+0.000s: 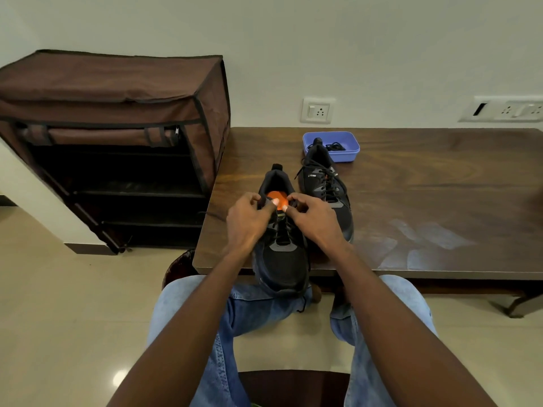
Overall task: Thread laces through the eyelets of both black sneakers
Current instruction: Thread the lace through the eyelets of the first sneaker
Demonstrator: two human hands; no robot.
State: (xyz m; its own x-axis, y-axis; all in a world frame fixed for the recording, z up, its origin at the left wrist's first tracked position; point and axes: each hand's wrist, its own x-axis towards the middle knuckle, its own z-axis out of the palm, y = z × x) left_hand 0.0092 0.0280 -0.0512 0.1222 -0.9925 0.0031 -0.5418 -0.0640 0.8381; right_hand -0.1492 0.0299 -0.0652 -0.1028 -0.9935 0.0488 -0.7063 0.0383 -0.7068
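1. We sit at a big brown table (426,177); both black shoes stand on it, and a brown cloth shoe rack (111,136) stands on the floor to its left.
2. The far shoe (324,186) sits near the back, just in front of a small blue tub (351,154); we think this shoe is done, for its lace crosses all the way up and the ends hang loose.
3. The near shoe (279,254) sits at the table's front edge with its toe sticking out over our lap; its lace (283,230) already crosses the lower holes, so we think only the top holes are left.
4. Our left hand (246,221) curls its fingers round the left top edge of the near shoe; we cannot tell if it also holds a lace end.
5. Our right hand (311,218) pinches something small at the right top edge, most likely the lace end going into a hole.
6. A bit of black cord (335,147) lies in the blue tub; we cannot tell what it is for.
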